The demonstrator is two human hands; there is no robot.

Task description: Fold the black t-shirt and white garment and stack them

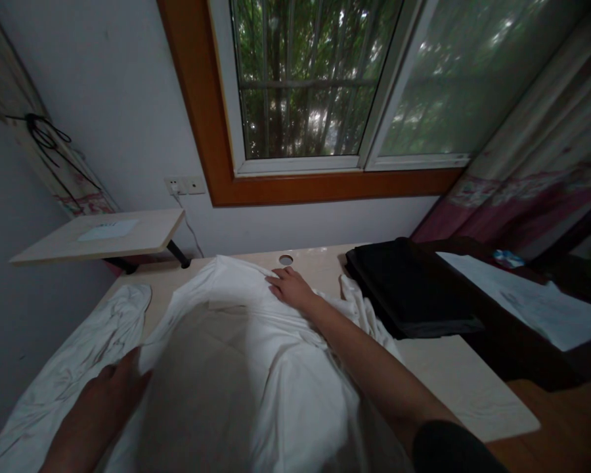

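Observation:
A white garment [211, 368], probably a shirt, is spread across the pale desk [320, 263] in front of me, its right side bunched in folds. My left hand [111, 387] is at the garment's left edge, with the cloth pinched between thumb and fingers, though that hand is in shadow. Farther up, my right hand [289, 287] lies on the upper part of the garment, fingers apart and pressing on the fabric. Beside my left hand, another crumpled white cloth [93, 335] covers the desk's left side.
Dark folded cloth [404, 282] is stacked at the right, beside a white sheet [532, 295] on a dark surface. A raised shelf [152, 240] holds a paper [109, 230] at the back left. Behind the desk are a wall socket [184, 186] and a window [305, 85].

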